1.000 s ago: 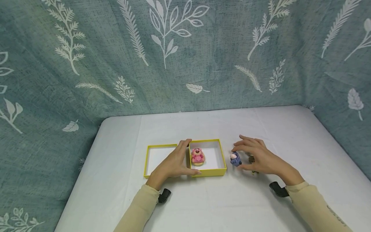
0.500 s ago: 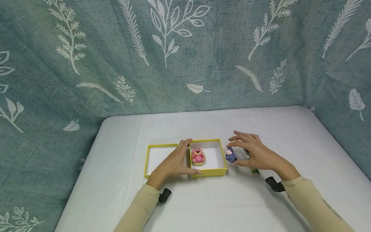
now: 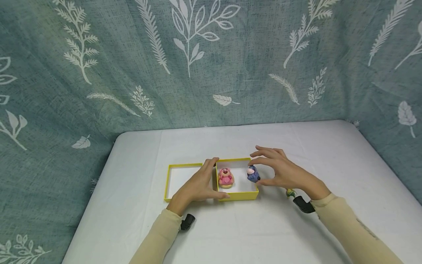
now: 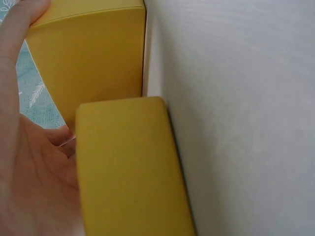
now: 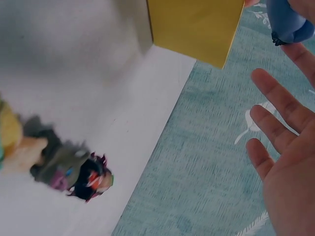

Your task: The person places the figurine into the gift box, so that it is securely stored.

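"Two bare hands at a white table [image 3: 211, 233]. Left hand [image 3: 197, 186] where?"

"At the yellow box [image 3: 242, 197], gripping its left end with thumb along the near wall, toward 6 o'clock, and fingers at the far wall, toward 12. Probably to steady it."

"And the right hand [image 3: 287, 173]?"

"Pinching a blue figurine [image 3: 253, 175] between thumb and fingertip, with the other fingers fanned away. Held at the box's 3 o'clock side, seemingly above the rim (exact height hard to tell). Pinched at the edges, perhaps to leave the underside free."

"Inside the box?"

"At 9 o'clock, a pink bear figurine [image 3: 226, 179], likely set to that side to leave room toward 3."

"And outside?"

"Beside the box at 9 o'clock, a shallow yellow-edged tray [image 3: 180, 178], perhaps the lid, open side up. Between 3 and 4 o'clock, near the right wrist, more figurines [image 5: 61, 169], blurred and close together, perhaps grouped for easy reach."
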### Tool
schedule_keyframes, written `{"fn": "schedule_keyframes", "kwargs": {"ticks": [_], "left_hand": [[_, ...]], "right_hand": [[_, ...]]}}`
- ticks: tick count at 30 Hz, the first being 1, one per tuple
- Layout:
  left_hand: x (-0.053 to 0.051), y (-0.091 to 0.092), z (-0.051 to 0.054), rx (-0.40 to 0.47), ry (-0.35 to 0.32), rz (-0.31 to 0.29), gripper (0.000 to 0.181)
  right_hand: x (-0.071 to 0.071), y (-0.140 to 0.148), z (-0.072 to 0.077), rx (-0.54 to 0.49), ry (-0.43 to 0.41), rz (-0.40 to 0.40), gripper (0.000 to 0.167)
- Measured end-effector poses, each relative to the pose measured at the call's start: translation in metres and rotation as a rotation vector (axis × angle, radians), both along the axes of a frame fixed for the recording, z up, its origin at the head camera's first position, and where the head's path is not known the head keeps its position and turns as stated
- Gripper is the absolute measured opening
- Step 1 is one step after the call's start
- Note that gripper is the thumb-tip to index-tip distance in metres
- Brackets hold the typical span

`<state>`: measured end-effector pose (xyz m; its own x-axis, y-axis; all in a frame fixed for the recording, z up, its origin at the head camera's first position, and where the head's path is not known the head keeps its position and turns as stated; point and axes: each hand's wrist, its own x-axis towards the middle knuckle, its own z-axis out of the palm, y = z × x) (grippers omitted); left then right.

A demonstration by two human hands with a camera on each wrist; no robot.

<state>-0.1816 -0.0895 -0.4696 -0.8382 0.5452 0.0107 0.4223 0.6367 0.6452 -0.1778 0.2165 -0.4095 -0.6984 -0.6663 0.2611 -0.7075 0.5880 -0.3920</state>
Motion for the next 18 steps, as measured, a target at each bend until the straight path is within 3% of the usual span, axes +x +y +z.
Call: {"fn": "schedule_keyframes", "kwargs": {"ticks": [18], "left_hand": [[0.000, 0.000, 0.001, 0.004, -0.006, 0.002, 0.122]], "right_hand": [[-0.006, -0.022, -0.006, 0.009, -0.047, 0.054, 0.054]]}}
